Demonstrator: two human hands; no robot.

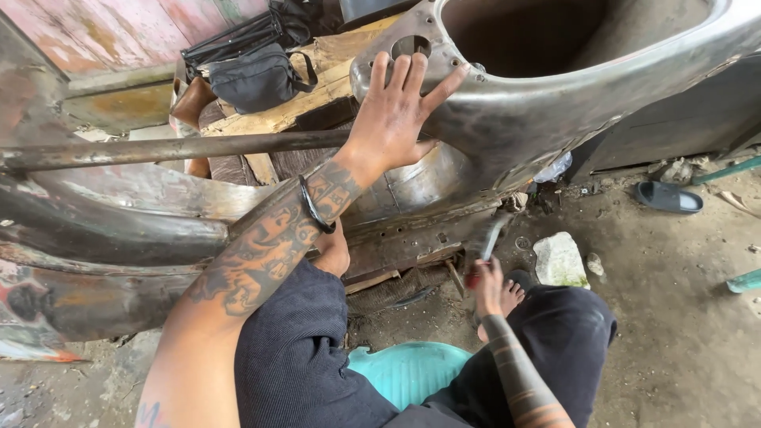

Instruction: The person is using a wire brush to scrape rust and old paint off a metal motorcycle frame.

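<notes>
Fingers of the left hand [394, 111] are spread flat and released, pressed against the bare metal car body panel [507, 119], just below a round hole [411, 46] in its upper flange; the fingertips reach up to the hole's lower edge while the thumb angles right along the curved rim of the large opening. Nothing is gripped here, the palm simply lies on the steel. A black band [315, 208] circles the tattooed forearm below the wrist.

Lower down, the right hand [489, 287] is clenched around a red-handled tool [483, 252] (its metal shaft is blurred, so its exact kind is hard to tell), which points up toward the rusty lower edge of the panel, near the ground and well apart from the left hand.

A long rusty bar [158, 148] runs leftward from behind the left wrist. The person sits on a turquoise plastic stool [408, 371]. A pale stone [560, 260] lies on the dirt just right of the tool, a black slipper [668, 196] farther right, and a black bag [255, 78] rests on planks behind.
</notes>
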